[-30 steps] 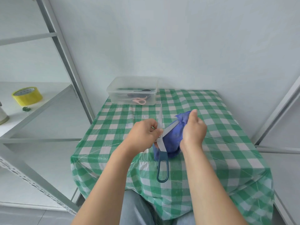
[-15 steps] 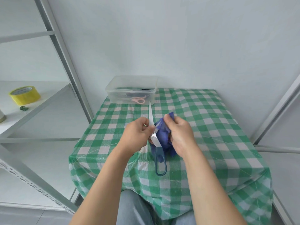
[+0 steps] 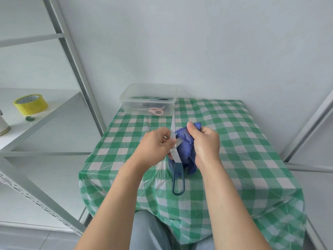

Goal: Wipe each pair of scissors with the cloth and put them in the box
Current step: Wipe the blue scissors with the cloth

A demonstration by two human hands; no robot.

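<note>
**Open teal-handled scissors and blue cloth, held above the tabletop**

- Steel-bladed scissors with dark teal plastic handles (image 3: 177, 167): held in the air over the near middle of the tabletop, blades apart. One blade points up and away toward the box, and one long handle loop hangs down toward the person.
- Left hand (image 3: 155, 145): fingers curled, pinching the scissors near the pivot.
- Crumpled blue cloth (image 3: 185, 147): bunched against the right side of the scissors and covering the other blade.
- Right hand (image 3: 205, 141): fingers curled round the cloth, thumb pressed on its top edge.
- Clear rectangular plastic box (image 3: 147, 91): at the far left corner of the tabletop, against the wall, no lid on it. Inside are pink-handled scissors (image 3: 156, 111) and some darker items too dim to tell apart.
- Tabletop (image 3: 234, 141): covered in green-and-white checked cloth under clear film.
- Roll of yellow tape (image 3: 30, 105): on the white shelf (image 3: 54, 98) of the grey metal rack to the left.
</note>
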